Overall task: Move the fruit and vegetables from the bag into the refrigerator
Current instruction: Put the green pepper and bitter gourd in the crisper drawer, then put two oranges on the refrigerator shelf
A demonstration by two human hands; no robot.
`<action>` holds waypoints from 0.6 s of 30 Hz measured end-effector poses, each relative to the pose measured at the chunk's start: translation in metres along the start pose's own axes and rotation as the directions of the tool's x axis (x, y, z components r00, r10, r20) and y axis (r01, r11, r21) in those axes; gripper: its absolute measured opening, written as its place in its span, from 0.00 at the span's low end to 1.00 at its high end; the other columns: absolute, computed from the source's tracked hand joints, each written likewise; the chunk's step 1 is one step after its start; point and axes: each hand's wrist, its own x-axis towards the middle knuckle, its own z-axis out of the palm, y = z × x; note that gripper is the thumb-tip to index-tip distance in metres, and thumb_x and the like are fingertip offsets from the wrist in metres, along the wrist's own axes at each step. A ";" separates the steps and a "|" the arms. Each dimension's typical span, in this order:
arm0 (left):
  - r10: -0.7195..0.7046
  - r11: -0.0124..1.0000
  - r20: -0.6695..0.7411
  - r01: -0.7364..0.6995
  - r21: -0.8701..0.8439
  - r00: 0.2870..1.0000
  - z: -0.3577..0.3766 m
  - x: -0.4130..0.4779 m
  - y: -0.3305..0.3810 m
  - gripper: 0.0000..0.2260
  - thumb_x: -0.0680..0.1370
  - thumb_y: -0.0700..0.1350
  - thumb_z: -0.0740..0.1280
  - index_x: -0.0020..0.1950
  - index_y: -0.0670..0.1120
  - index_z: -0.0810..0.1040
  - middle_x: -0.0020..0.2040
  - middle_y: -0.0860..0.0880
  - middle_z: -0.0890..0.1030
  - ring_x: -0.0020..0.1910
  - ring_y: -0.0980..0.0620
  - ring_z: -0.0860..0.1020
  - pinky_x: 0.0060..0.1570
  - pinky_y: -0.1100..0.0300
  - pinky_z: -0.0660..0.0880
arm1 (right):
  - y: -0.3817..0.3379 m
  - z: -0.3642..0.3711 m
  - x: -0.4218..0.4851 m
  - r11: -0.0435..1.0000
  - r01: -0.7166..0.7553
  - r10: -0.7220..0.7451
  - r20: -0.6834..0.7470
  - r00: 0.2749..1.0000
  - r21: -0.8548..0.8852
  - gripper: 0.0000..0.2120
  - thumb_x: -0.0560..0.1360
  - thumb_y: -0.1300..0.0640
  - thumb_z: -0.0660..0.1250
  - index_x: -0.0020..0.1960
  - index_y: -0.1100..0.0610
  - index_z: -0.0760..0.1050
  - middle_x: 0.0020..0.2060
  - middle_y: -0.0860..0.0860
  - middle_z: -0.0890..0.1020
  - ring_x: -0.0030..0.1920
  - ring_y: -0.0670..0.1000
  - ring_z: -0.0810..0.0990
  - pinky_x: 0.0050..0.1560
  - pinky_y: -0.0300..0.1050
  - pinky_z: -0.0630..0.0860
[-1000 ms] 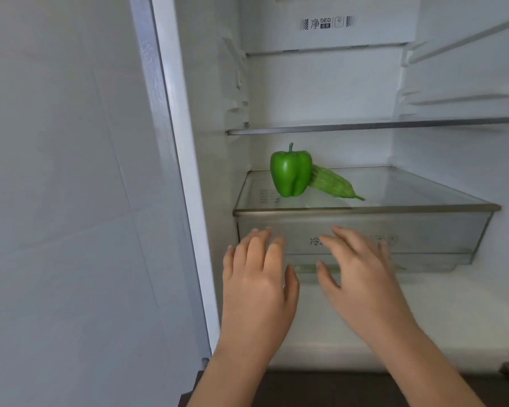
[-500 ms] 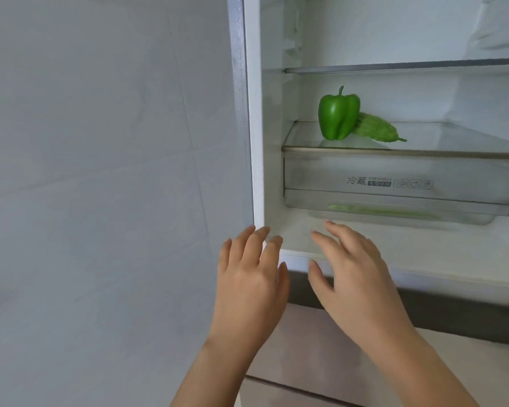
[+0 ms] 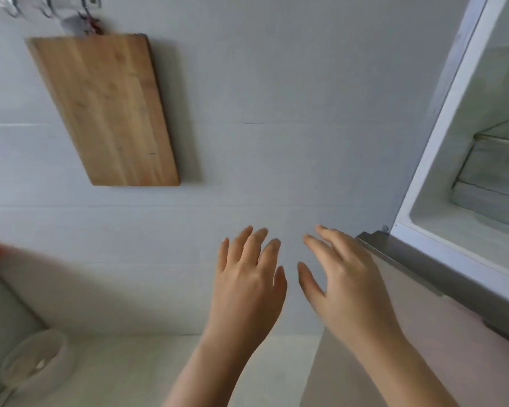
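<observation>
Left hand [image 3: 247,283] and right hand [image 3: 344,283] are both empty, fingers spread, side by side before the wall, just left of the open refrigerator [image 3: 441,160]. Bag and produce not in view. Probably between trips; what's left, cannot tell.

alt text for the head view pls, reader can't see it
The left hand and right hand, both empty, reach forward with fingers spread before a pale wall. A wooden cutting board hangs upper left; the open refrigerator shows at right, a white bowl lower left.

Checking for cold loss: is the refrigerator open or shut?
Open: the refrigerator shows its interior and crisper drawer, with no door across them.
</observation>
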 end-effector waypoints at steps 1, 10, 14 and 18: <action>-0.042 0.999 -0.010 0.042 0.035 0.999 -0.011 -0.009 -0.011 0.16 0.73 0.47 0.58 0.54 0.42 0.78 0.56 0.43 0.80 0.59 0.41 0.76 0.57 0.43 0.71 | -0.015 0.004 0.001 0.999 0.041 -0.042 0.003 0.999 0.030 0.18 0.69 0.53 0.65 0.53 0.63 0.79 0.51 0.60 0.82 0.50 0.60 0.81 0.48 0.56 0.77; -0.326 0.896 -0.121 0.347 0.276 0.938 -0.123 -0.095 -0.102 0.16 0.73 0.49 0.57 0.55 0.44 0.78 0.57 0.44 0.79 0.60 0.42 0.75 0.57 0.41 0.71 | -0.168 0.039 0.000 0.906 0.301 -0.323 0.025 0.946 0.297 0.18 0.70 0.52 0.60 0.52 0.61 0.80 0.51 0.58 0.82 0.50 0.59 0.81 0.49 0.55 0.77; -0.414 0.808 -0.214 0.466 0.362 0.885 -0.183 -0.150 -0.151 0.16 0.72 0.48 0.58 0.54 0.45 0.77 0.56 0.45 0.80 0.60 0.43 0.75 0.58 0.41 0.69 | -0.261 0.056 -0.014 0.822 0.378 -0.428 0.025 0.903 0.425 0.21 0.71 0.50 0.56 0.52 0.61 0.80 0.51 0.58 0.82 0.51 0.59 0.81 0.50 0.55 0.76; -0.465 0.722 -0.278 0.542 0.429 0.840 -0.251 -0.212 -0.200 0.16 0.72 0.49 0.58 0.54 0.44 0.77 0.56 0.45 0.80 0.59 0.43 0.76 0.57 0.40 0.68 | -0.365 0.063 -0.038 0.732 0.427 -0.503 -0.002 0.864 0.531 0.20 0.70 0.51 0.57 0.52 0.60 0.80 0.50 0.58 0.82 0.50 0.59 0.81 0.51 0.55 0.76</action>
